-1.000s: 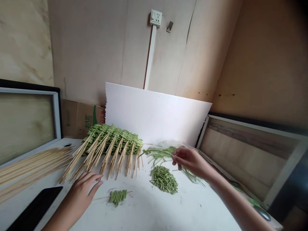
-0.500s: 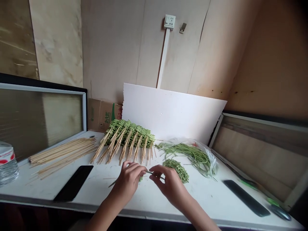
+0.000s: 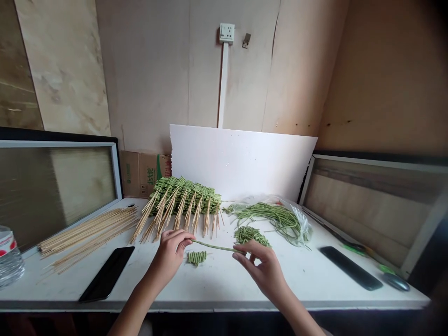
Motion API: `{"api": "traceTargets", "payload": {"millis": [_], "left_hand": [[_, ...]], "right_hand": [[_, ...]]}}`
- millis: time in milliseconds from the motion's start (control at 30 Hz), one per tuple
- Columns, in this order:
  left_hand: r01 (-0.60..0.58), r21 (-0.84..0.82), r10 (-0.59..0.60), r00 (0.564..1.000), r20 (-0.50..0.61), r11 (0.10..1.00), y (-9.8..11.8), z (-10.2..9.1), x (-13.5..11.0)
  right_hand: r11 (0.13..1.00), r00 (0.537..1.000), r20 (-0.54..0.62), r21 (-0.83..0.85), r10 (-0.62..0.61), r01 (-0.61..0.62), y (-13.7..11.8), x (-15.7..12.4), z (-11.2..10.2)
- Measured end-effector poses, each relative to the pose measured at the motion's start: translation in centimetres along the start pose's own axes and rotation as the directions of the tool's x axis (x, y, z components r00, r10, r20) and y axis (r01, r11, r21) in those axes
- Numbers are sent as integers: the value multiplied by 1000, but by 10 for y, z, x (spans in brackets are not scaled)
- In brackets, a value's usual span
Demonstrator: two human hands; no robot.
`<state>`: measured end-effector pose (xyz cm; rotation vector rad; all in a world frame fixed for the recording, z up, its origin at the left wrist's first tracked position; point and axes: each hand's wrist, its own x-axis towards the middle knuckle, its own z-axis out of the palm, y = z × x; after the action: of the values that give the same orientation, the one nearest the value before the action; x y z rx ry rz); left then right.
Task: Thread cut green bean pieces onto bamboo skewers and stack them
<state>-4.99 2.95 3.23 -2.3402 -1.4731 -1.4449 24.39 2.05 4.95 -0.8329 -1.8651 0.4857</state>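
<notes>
A long green bean (image 3: 215, 246) is stretched between my hands above the white table. My left hand (image 3: 174, 247) pinches its left end, and my right hand (image 3: 257, 259) pinches the other end between thumb and fingers. Just below the bean lies a short row of cut bean pieces (image 3: 197, 257) on a skewer. Behind my right hand is a heap of cut bean pieces (image 3: 252, 236). Farther back, a large stack of skewered beans (image 3: 185, 191) has its bare stick ends pointing toward me.
Loose bamboo skewers (image 3: 87, 228) and a black phone (image 3: 107, 273) lie on the left, by a water bottle (image 3: 10, 256). Uncut long beans (image 3: 269, 218) rest in a clear bag at the right. A dark slab (image 3: 351, 268) and a computer mouse (image 3: 396, 281) are at far right.
My hands have moved apart, and the bean now spans the wider gap. The skewered row beneath has come into fuller view. The camera view has shifted slightly.
</notes>
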Motion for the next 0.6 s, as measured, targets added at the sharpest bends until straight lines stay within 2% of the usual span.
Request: {"api": "traceTargets", "payload": {"millis": [67,333,467,533,600], "left_hand": [[6,7,-6,999,39,1000,-3,3,-1],[112,65,-122,977,176,992,-14,8,-5],[188,6,-183,949,256,982,8,23,-12],[206,-82,-169,931,323,975,27,34,-16],[193,-182,-121,930,346,964,46,44,-19]], "right_hand": [[1000,999,-37,14,-3,3,2,-3,1],[1000,999,-41,-20,7,-8,9,-10,2],[997,995,-67,-9,73,-73,15,-16,11],[992,990,-50,26,128,-127,16,-18,18],[983,985,-17,59,173,-172,17,-21,25]]}}
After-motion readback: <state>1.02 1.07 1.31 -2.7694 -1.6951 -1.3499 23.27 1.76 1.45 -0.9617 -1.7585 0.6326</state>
